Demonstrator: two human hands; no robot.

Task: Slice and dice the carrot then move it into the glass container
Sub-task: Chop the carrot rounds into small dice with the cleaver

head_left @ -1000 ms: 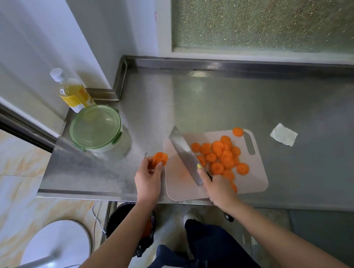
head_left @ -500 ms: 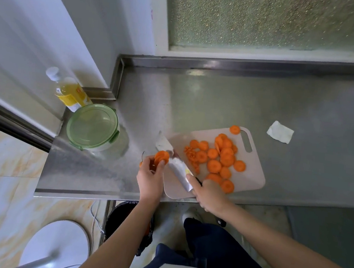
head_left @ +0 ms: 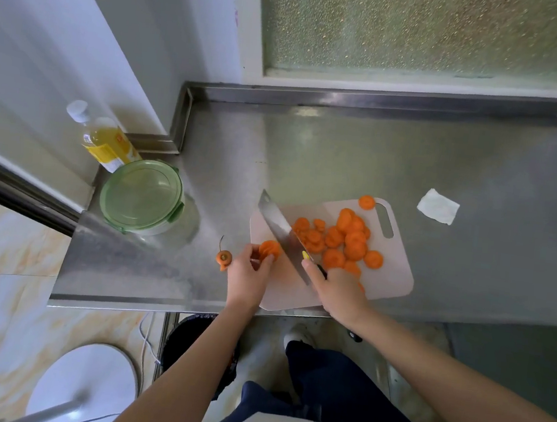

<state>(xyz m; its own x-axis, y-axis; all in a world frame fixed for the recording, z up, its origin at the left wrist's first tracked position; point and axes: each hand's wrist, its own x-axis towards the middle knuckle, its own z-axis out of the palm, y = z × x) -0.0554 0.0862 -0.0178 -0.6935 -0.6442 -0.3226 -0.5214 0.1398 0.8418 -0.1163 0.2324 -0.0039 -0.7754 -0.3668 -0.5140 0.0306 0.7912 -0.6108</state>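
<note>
A pale cutting board [head_left: 395, 272] lies on the steel counter with several orange carrot rounds [head_left: 343, 242] piled on its middle and right. My left hand [head_left: 248, 277] pinches a small stack of carrot slices [head_left: 270, 249] at the board's left edge. My right hand [head_left: 339, 292] grips the handle of a cleaver [head_left: 279, 224], whose blade runs up and to the left just right of that stack. A cut carrot end with a thin root [head_left: 224, 257] lies on the counter left of my left hand. The glass container [head_left: 141, 195] with a green lid on it stands to the left.
A bottle of yellow liquid [head_left: 104, 142] stands behind the container in the corner. A crumpled white tissue [head_left: 438, 206] lies on the counter right of the board. Below the counter's front edge are a dark bin [head_left: 199, 347] and a white stool [head_left: 84, 383].
The cleaver's blade has swung back from near my left hand to lie along the left of the carrot pile. My left hand still holds the slice stack; the carrot end now shows beside it.
</note>
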